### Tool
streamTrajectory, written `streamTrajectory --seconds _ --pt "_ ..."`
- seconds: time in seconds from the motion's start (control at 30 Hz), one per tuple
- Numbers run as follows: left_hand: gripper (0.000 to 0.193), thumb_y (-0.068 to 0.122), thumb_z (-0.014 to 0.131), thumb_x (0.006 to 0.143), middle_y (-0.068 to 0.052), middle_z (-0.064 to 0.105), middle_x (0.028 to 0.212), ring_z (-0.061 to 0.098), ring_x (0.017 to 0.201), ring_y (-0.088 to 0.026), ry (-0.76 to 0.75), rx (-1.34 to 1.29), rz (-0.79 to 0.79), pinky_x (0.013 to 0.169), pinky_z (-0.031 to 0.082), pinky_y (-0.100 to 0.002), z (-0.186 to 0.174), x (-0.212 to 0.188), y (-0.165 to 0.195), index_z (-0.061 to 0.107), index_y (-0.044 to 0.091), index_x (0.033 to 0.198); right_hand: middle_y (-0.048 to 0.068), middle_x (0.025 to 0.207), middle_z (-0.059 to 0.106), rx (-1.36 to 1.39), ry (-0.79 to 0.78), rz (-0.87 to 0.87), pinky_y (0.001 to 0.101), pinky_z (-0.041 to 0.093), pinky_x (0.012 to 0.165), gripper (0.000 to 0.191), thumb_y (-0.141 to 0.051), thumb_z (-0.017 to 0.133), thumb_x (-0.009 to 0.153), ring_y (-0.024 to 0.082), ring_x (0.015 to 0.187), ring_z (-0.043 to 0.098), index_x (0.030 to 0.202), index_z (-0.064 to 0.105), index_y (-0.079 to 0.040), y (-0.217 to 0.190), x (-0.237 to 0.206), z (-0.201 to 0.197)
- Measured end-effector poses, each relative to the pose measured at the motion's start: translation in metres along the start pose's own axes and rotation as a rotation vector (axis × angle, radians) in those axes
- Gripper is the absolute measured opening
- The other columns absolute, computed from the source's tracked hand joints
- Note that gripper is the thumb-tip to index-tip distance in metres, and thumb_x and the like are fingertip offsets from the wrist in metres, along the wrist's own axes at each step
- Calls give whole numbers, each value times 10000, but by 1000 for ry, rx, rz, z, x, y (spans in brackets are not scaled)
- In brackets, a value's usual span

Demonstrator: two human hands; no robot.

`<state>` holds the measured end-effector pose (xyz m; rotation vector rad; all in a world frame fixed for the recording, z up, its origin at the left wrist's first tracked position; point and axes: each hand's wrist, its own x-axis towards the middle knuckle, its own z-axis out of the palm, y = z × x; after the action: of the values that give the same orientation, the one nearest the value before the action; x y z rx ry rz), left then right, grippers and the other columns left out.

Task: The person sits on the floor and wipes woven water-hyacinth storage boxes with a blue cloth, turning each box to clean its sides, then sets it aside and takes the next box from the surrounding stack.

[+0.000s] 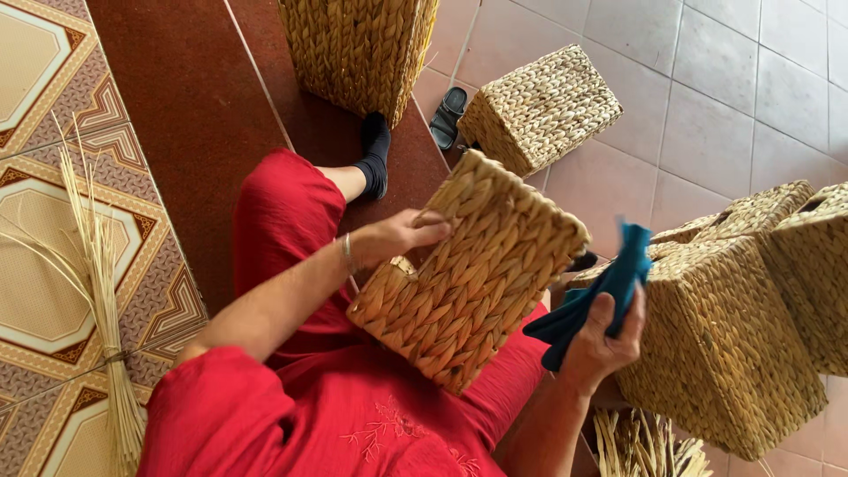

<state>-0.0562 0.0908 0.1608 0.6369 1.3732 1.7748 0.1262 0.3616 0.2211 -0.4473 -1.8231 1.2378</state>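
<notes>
Far to the left of the woven basket (468, 274) on the lap lies a bundle of pale dried reeds (104, 300), tied near its lower end, on patterned floor tiles (35, 212) of cream, brown and rust; nearer the basket a dark red step (190, 106) runs beside those tiles, and the person's red trousers (283, 221) and black sock (375, 155) rest on it. The left hand (402, 234) lies on the basket's upper left edge, fingers curled over the plaited rim and gripping it; the basket itself is rectangular, of thick braided straw-coloured fibre, tilted across the red-clad lap with one broad side facing up. Above the basket stands a taller woven basket (358, 49); up and to the right of it sits a small square woven basket (541, 106) on plain pinkish tiles (707, 79), with a dark sandal (448, 117) just beside that. To the right of the lap basket, clear of it, the right hand (605, 340) is closed around a crumpled teal cloth (596, 296); just beyond the hand stand more woven baskets (724, 353), close together; below them loose reed ends (645, 446) show.
</notes>
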Motion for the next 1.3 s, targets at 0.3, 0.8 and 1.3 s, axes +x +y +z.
streamTrajectory --seconds 0.3,0.8,1.3 --pt "684 655 350 897 -79 761 797 736 620 -145 245 -305 -155 517 588 -277 13 -5 -13 660 99 1149 194 1042 569 -865 -410 -645 451 552 639 572 -356 801 928 343 838 648 1436 623 -163 -69 -1 55" --pt "397 504 476 1033 1 667 791 636 577 -84 170 -239 38 494 534 -256 31 1 -37 613 154 1158 197 1008 585 -937 -458 -725 449 528 594 517 -316 772 900 347 735 636 1382 633 -189 -87 -31 44" --pt "499 506 499 1090 12 681 753 625 627 -40 387 -167 284 566 518 -223 31 47 -12 723 63 1039 216 971 575 -1003 -641 -556 464 554 561 622 -375 704 941 374 707 656 1472 544 -94 -99 -86 53"
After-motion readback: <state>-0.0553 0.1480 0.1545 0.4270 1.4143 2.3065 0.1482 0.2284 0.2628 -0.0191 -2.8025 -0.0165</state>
